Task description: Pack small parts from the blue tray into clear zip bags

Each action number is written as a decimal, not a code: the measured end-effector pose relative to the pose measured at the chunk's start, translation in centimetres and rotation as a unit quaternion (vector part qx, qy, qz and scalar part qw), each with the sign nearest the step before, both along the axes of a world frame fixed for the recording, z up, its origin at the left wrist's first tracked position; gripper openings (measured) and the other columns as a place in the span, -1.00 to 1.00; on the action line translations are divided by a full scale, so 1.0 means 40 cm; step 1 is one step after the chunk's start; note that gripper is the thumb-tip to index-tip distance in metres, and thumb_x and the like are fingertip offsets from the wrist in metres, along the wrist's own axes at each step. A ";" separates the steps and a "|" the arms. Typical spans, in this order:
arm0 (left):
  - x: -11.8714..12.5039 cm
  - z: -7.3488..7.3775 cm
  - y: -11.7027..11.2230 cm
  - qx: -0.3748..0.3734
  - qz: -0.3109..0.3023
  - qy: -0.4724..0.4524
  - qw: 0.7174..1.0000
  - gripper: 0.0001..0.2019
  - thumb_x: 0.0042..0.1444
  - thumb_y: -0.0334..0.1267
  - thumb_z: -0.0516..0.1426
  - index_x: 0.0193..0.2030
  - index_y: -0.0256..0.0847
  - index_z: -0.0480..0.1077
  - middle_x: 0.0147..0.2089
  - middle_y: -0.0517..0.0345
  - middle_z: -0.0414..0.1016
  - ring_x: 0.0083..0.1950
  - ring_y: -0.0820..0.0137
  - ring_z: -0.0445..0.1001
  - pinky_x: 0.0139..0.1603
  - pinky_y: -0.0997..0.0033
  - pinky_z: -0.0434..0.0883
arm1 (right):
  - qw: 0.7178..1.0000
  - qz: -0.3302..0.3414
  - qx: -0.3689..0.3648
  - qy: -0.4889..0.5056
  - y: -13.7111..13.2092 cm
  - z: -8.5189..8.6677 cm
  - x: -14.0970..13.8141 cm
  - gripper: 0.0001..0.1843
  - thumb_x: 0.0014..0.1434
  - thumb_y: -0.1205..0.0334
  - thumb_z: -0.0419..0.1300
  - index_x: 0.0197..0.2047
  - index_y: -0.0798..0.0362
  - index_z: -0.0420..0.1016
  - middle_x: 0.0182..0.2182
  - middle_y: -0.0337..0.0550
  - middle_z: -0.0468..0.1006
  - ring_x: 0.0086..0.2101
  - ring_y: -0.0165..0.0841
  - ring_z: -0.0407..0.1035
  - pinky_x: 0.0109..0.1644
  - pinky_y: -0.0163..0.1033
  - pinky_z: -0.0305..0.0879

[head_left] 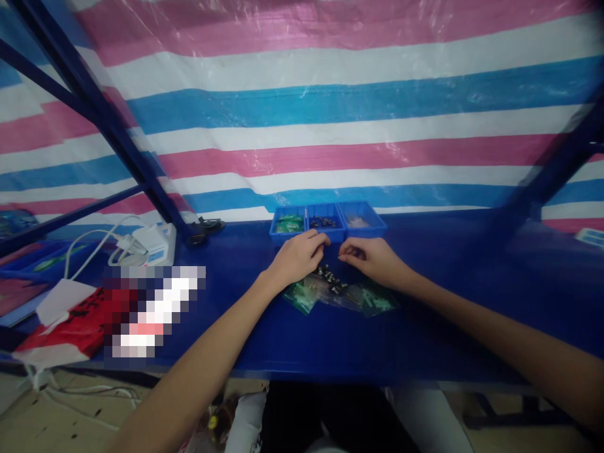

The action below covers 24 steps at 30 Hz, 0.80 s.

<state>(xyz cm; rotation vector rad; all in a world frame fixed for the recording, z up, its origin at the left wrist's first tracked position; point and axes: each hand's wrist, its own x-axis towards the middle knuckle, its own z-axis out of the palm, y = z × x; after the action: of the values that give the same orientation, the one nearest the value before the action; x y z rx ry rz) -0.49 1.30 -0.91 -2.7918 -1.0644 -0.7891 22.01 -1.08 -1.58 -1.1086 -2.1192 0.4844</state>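
Note:
My left hand point(298, 257) is over the table at the front of the blue bins, its fingers bent and the thumb a little apart from them. Nothing shows between them. To its right, my right hand point(372, 259) has thumb and forefinger pinched together; what they hold, if anything, is too small to name. Below and between the hands lies a loose pile of small black-and-silver parts point(331, 280). Clear plastic packets lie around the pile, a green-tinted packet point(302, 297) at left and another green packet point(377, 299) at right.
Behind the hands stand three joined blue bins: a bin with green packets point(289, 236), a bin with dark parts point(325, 235), and a bin with pale pieces point(361, 230). A white power strip point(160, 245) and red bag point(89, 321) lie left on the blue table point(453, 340).

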 end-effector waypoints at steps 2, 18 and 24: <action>-0.001 0.000 0.001 0.000 -0.001 0.001 1.000 -0.79 0.34 -0.39 -0.01 -0.01 -0.20 0.42 -0.09 0.08 0.48 -0.16 0.35 0.47 -0.15 0.33 0.41 | 1.000 0.001 -0.009 0.001 0.000 -0.002 -0.002 -0.92 0.21 0.27 0.23 -0.25 0.02 0.57 -0.36 -0.19 0.65 -0.38 -0.34 0.49 -0.27 -0.26 0.33; 0.001 -0.002 0.002 -0.001 0.005 0.017 1.000 -0.81 0.34 -0.38 0.01 -0.04 -0.18 0.42 -0.12 0.10 0.48 -0.12 0.31 0.50 -0.13 0.32 0.41 | 0.999 -0.023 0.010 0.034 -0.008 -0.006 -0.010 -0.81 0.28 0.25 0.12 -0.16 0.02 0.56 -0.31 -0.15 0.64 -0.34 -0.31 0.48 -0.27 -0.22 0.34; 0.004 0.000 -0.003 -0.011 -0.018 0.011 1.000 -0.86 0.33 -0.29 0.08 -0.03 -0.16 0.40 -0.13 0.13 0.47 -0.18 0.36 0.47 -0.20 0.37 0.38 | 0.996 -0.028 -0.014 0.084 -0.013 -0.003 -0.018 -0.91 0.19 0.23 0.23 -0.22 0.02 0.53 -0.33 -0.16 0.65 -0.33 -0.31 0.53 -0.27 -0.24 0.40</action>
<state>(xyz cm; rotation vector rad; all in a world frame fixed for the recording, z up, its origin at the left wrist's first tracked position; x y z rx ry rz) -0.34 1.19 -0.91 -2.8393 -1.0277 -0.7540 21.27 -1.61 -1.69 -1.0999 -1.9359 0.5619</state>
